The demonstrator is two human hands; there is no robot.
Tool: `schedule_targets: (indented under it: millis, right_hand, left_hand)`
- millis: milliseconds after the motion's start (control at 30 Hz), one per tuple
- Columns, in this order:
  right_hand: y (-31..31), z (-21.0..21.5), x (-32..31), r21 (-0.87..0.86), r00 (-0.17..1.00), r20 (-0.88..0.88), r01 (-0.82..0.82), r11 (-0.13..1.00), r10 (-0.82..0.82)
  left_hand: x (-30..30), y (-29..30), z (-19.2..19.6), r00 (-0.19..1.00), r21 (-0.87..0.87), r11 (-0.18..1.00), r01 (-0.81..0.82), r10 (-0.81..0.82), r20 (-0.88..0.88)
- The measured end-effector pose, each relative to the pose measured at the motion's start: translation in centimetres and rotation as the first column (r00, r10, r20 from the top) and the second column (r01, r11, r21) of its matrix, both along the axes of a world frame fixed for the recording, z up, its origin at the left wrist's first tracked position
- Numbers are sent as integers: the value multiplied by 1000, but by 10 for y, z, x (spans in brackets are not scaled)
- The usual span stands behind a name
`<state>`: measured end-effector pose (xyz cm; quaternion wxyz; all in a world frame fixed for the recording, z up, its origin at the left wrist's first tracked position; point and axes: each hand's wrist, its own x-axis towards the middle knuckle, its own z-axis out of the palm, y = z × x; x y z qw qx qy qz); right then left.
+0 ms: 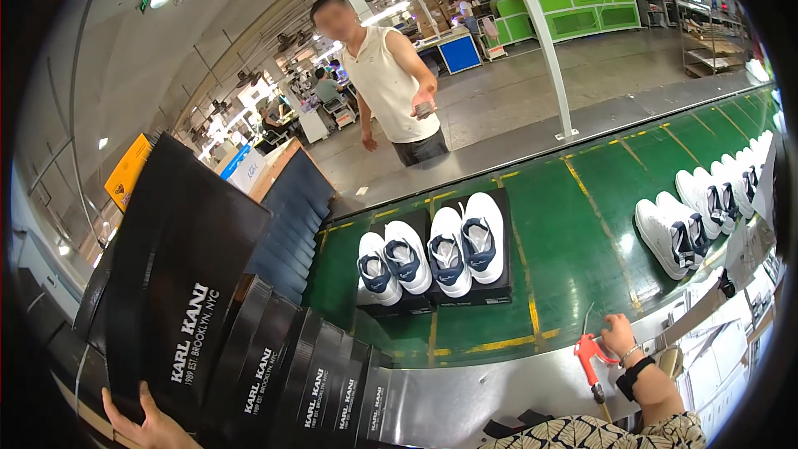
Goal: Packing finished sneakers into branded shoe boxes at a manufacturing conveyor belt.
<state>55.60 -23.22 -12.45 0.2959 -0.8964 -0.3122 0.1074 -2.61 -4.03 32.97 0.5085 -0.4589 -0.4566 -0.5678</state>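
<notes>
One of the hands [158, 427], the left, touches a white-lettered black box [187, 241].

Touches a black box [187, 258] with the left hand [152, 429]. Has the right hand [618, 337] beside a red air gun [589, 361]. Faces white sneakers [447, 241].

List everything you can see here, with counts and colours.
Shoes: four, white and navy, middle; more at right, hard to count
Boxes under shoes: two, black, on the belt
Other boxes: several, black, left
Belt: one, green, middle
Air gun: one, red, lower right
Person: one near, pale top, across belt; others far
Machine: one large, green, upper right
Post: one, white, upper right
Left hand: one, at the tall black box, lower left
Right hand: one, dark wristband, beside the air gun
</notes>
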Motion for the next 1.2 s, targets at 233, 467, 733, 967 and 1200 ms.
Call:
schedule_targets:
  millis: [233, 467, 733, 967, 1200]
  right_hand:
    - [-3, -16, -39, 59, 992, 110, -71, 996, 64]
    - [8, -19, -45, 101, 968, 238, -107, 989, 81]
    - [5, -13, -57, 246, 971, 237, -48, 968, -12]
    - [1, -11, -59, 261, 970, 243, -53, 964, -12]
    - [-8, -9, -60, 268, 974, 221, -17, 963, -45]
  left_hand:
    - [29, -13, 19, 927, 57, 954, 296, -301, 222]
    - [119, -53, 29, 801, -179, 780, 599, -584, 136]
    - [201, -34, -9, 675, -876, 440, 198, -709, -204]
    - [268, 16, -90, 507, -901, 317, -297, -747, -430]
    - [293, 13, -106, 358, -558, -768, 313, -449, 819]
